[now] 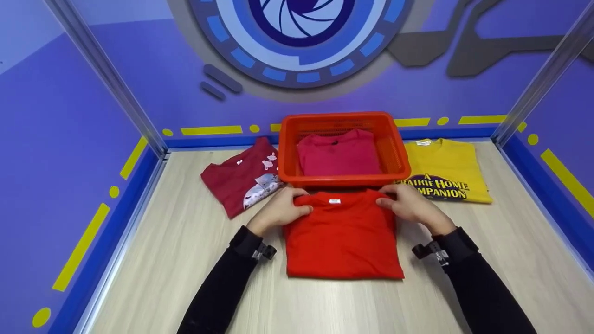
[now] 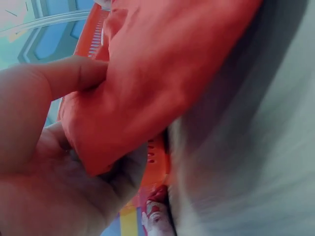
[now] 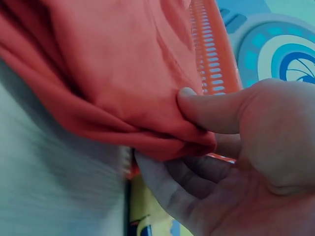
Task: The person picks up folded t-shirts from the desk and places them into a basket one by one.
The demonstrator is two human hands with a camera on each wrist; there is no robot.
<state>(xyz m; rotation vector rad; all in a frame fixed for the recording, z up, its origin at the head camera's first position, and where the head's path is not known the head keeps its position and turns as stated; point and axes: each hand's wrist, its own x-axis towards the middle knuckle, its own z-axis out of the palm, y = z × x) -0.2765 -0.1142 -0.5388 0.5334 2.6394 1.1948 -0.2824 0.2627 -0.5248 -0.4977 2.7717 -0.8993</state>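
A folded red T-shirt (image 1: pixel 343 241) with a white neck label lies in front of the basket, its collar edge toward the basket. My left hand (image 1: pixel 285 206) pinches its upper left corner, thumb on top and fingers beneath, as the left wrist view shows on the red cloth (image 2: pixel 147 73). At the upper right corner my right hand (image 1: pixel 413 204) grips the shirt the same way; in the right wrist view the fingers curl under the cloth (image 3: pixel 118 73). Both wrist views show these corners raised off the table. The orange-red basket (image 1: pixel 343 179) holds a folded pink-red shirt (image 1: pixel 341 155).
Left of the basket lies a dark red shirt (image 1: pixel 232 181) with a white print. A yellow shirt (image 1: pixel 445 162) with lettering lies to its right. Purple-blue panels (image 1: pixel 139 55) wall in the wooden table (image 1: pixel 162 260) at the back and sides.
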